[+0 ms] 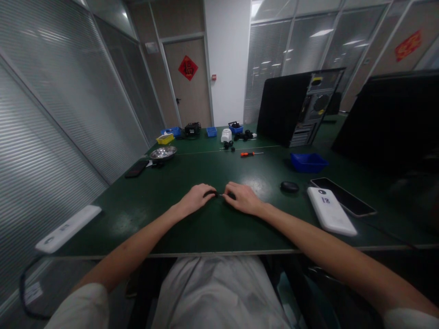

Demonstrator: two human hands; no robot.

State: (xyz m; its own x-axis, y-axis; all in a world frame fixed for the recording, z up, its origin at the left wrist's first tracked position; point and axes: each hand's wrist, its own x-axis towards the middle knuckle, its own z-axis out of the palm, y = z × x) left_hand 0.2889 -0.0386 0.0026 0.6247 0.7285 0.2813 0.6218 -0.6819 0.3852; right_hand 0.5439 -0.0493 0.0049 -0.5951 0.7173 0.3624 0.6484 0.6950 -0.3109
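Note:
Over the middle of the green table, my left hand is closed, fingers pinched round a small dark part. Facing it, my right hand curls round another small black piece. A thin light-coloured pin or shaft shows in the narrow gap between the fingertips. Whether the pin joins both dark pieces is too small to tell. Fingers hide most of what I hold. Farther back lies an orange-and-black screwdriver, apart from both hands.
Right of my hands are a black mouse, a blue tray, a white device marked 18 and a phone. A metal bowl and dark phone lie left. A computer case stands behind.

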